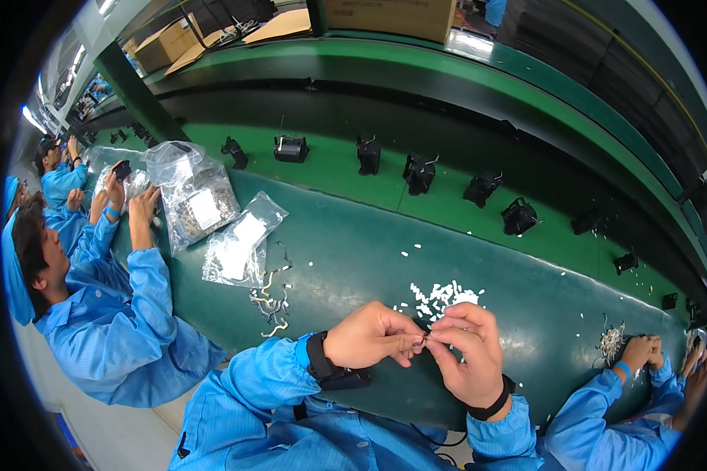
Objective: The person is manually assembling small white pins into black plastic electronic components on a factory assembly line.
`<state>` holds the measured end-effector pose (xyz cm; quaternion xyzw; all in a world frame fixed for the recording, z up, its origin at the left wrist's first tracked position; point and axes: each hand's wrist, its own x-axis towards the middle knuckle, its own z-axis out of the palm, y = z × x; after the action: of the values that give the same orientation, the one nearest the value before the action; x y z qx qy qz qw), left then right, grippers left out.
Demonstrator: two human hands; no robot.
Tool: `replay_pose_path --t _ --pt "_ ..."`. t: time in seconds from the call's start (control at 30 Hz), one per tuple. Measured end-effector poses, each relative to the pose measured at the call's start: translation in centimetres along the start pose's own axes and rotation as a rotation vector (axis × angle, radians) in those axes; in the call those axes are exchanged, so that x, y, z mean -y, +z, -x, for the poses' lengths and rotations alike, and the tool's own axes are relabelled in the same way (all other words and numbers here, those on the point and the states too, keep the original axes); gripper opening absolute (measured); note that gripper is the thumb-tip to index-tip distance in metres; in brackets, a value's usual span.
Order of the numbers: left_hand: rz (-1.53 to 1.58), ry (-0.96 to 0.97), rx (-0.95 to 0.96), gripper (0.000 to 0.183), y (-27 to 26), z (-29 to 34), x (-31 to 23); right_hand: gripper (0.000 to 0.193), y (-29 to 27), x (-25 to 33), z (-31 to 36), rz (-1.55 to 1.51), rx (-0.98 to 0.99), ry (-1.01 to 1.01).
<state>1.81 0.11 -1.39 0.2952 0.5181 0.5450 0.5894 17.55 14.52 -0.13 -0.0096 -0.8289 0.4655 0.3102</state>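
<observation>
A factory assembly line: workers in blue smocks [126, 314] are sitting along a green conveyor belt [448, 208] carrying black parts [419, 173].

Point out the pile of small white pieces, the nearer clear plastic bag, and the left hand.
pile of small white pieces [441, 298], head view, middle of the heap
clear plastic bag [239, 245], head view, its flat middle
left hand [367, 335], head view, back of the hand

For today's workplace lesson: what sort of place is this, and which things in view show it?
Most likely a factory assembly line. A long green belt carries a row of black parts, workers in blue coats sit side by side, and small white pieces lie by the hands.
</observation>
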Motion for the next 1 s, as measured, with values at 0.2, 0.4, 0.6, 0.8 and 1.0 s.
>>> replay_pose_path --t 0.2,0.4,0.6,0.8,1.0 --pt "-0.167 -0.019 -0.06 0.014 0.3 0.6 -0.4 0.044 0.5 -0.3 0.1 -0.125 0.104 -0.036" --pt "0.079 0.026 -0.278 0.023 -0.2 -0.3 0.3 0.039 -0.5 -0.4 -0.5 -0.157 -0.001 0.338" --pt "0.259 0.022 -0.241 0.021 -1.1 -0.5 -0.3 0.027 -1.0 -1.6 -0.1 0.098 0.106 0.333" --pt "0.347 -0.017 -0.154 0.028 -1.3 -0.3 -0.3 0.015 -0.7 -0.9 -0.4 0.081 0.004 0.33" --pt "0.413 0.023 -0.095 0.03 -1.2 -0.2 1.3 0.018 0.6 0.4 -1.0 0.031 -0.059 0.211"
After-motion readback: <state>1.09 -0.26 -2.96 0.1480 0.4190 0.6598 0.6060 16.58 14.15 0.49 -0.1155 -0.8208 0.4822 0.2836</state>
